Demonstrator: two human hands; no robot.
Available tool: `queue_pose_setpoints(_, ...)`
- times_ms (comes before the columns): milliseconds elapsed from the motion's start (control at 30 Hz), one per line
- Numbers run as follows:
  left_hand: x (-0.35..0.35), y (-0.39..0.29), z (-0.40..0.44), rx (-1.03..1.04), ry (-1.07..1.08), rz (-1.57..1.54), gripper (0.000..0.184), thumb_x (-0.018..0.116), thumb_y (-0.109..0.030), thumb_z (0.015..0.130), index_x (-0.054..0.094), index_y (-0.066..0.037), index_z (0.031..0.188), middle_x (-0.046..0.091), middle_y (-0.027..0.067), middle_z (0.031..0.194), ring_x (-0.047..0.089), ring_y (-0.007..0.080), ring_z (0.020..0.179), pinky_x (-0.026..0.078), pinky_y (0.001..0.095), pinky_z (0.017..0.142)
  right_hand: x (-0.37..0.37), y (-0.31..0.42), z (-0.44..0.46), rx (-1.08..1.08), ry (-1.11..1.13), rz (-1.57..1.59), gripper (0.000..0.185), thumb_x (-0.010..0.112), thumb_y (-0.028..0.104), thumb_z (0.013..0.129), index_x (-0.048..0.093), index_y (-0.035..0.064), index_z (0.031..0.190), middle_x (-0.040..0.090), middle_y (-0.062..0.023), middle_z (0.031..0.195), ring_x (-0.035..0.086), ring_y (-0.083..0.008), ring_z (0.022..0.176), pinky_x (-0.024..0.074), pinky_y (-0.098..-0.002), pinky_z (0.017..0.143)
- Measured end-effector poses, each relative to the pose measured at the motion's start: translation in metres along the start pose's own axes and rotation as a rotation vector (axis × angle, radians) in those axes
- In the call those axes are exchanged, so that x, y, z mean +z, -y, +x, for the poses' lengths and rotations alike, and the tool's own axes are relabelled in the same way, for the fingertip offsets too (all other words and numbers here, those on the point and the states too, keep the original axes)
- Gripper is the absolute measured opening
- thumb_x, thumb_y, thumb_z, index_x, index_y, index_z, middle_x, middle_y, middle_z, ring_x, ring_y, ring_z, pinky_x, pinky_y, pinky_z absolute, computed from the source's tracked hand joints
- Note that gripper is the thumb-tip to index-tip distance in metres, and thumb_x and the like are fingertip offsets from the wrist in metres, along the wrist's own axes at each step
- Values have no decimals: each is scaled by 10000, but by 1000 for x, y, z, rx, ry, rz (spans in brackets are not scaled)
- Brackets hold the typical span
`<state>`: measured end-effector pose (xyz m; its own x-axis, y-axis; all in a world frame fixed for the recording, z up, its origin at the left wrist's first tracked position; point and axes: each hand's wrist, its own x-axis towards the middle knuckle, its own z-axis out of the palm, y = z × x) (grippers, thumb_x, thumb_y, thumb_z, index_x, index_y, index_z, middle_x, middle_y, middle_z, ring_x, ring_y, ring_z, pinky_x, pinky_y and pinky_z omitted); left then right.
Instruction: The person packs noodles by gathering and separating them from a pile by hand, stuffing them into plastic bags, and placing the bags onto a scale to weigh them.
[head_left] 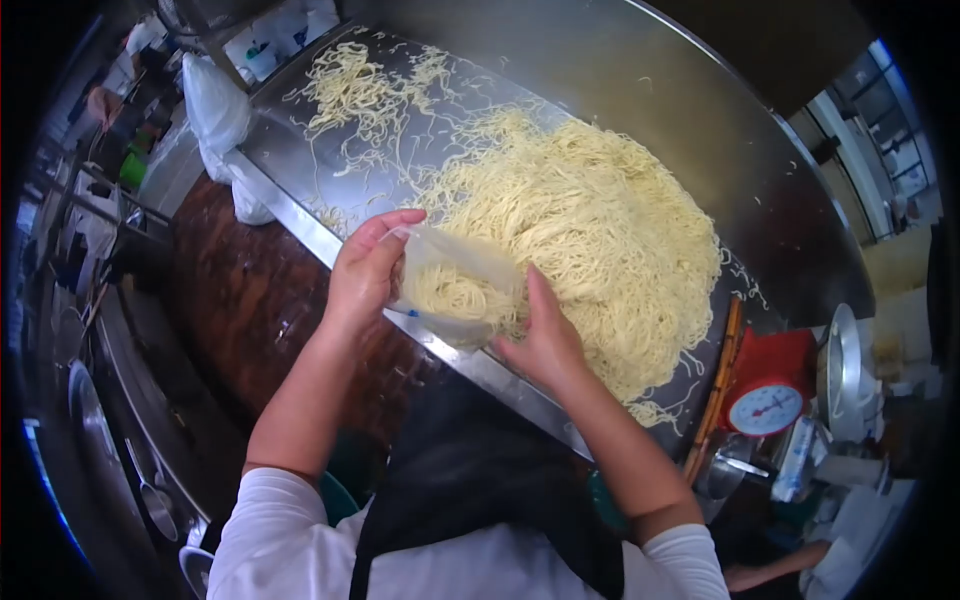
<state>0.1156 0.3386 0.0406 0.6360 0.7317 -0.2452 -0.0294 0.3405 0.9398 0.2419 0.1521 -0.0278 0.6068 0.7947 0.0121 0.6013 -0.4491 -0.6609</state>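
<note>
A clear plastic bag (pixel 470 255) with pale yellow noodles (pixel 455 293) in it is held between my two hands, over the front edge of a metal trough. My left hand (pixel 365 268) is closed on the bag's left end, its fingers partly hidden by the plastic. Around the right end, my right hand (pixel 550 338) has its thumb and fingers on opposite sides of the bag and noodles; its fingertips are partly hidden. Just beyond the bag rises a large noodle heap (pixel 610 230).
The metal trough (pixel 290 215) holds another loose noodle pile (pixel 355 90) at its far left. White plastic bags (pixel 215 105) hang over its left corner. A bamboo pole (pixel 715 390) and red dial scale (pixel 765 405) stand at right. Another person's forearm (pixel 785 568) shows at lower right.
</note>
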Motion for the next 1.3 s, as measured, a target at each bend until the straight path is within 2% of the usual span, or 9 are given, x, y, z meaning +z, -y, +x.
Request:
queue_pose_setpoints(100,-8,2,-12,14,-66,-13,248,505,-161,931,578,-37,1133,341,-89,551,282,13,447,220,184,414,17,-22,12,-51,46,-34,564,659,226,744,476,81,1257,584,-182,1105,604,-338,921,495,-414,774)
queue_pose_setpoints(233,-17,17,-15,65,-57,-43,261,507,-159,930,574,-6,1129,359,-82,581,294,12,474,238,178,436,0,-26,12,138,154,60,203,600,247,763,646,70,850,633,-159,788,609,-347,777,481,-439,692)
queue_pose_setpoints(333,-8,18,-20,67,9,-59,268,511,-158,923,572,4,1128,392,-72,598,315,16,495,259,180,462,-15,-21,13,92,337,-15,206,608,252,753,628,54,809,628,-168,818,605,-348,789,478,-428,694)
queue_pose_setpoints(567,8,27,-13,59,141,33,260,513,-164,913,590,-1,1100,500,-52,682,369,11,572,293,183,539,0,-5,2,-5,134,252,241,684,235,745,591,41,853,595,-141,777,593,-232,654,458,-360,594)
queue_pose_setpoints(667,15,28,-13,26,173,67,239,499,-141,923,600,-9,1095,433,-86,621,320,-2,522,240,172,485,-10,7,4,32,356,141,256,674,225,758,611,34,917,615,-145,823,615,-269,720,477,-361,642)
queue_pose_setpoints(767,20,30,-16,51,238,166,228,491,-129,928,609,-17,1088,412,-102,600,305,-10,507,224,165,468,-19,32,13,-71,305,232,287,653,233,747,606,31,945,626,-165,876,605,-339,844,477,-402,759)
queue_pose_setpoints(867,21,28,-20,94,257,208,225,489,-126,928,614,-18,1081,417,-104,607,312,-11,515,233,165,475,-6,34,30,-426,0,217,350,658,273,748,621,29,996,636,-154,924,601,-337,891,458,-406,834)
queue_pose_setpoints(1067,17,35,-17,116,261,204,231,478,-125,933,611,-8,1082,396,-109,599,292,-7,507,217,175,468,-33,47,38,10,340,-353,478,680,337,701,620,22,1056,635,-171,1032,606,-304,963,438,-399,895)
queue_pose_setpoints(1300,23,31,-18,70,313,218,232,475,-123,933,611,-6,1080,389,-111,599,290,-10,516,220,176,476,-32,41,28,-13,356,-405,532,690,362,664,605,20,1062,633,-182,1037,600,-301,1000,460,-388,880)
